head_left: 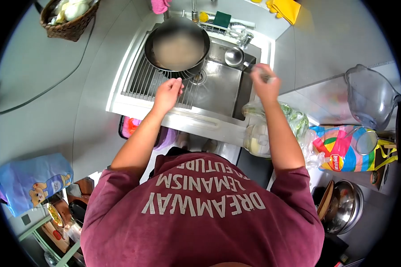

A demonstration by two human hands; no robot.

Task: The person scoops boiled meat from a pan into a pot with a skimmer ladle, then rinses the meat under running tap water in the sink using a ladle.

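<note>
A dark wok (150,48) with blurred, pale brownish contents is over the left part of the sink, above a slatted drying rack (140,84). My left hand (168,94) is closed just below the wok's near rim; what its fingers hold is hidden. On the right, my right hand (266,83) is wrapped round the dark handle of a metal ladle (234,57). The ladle's round bowl hangs above the right part of the steel sink (218,86), apart from the wok.
Behind the sink stand a faucet (194,13) and a caddy with a green scouring pad (222,19). Yellow gloves (284,10) lie at the back right. Bagged greens (297,120) are by my right forearm, with a clear pitcher (372,95) farther right. A wicker basket (67,30) is at upper left.
</note>
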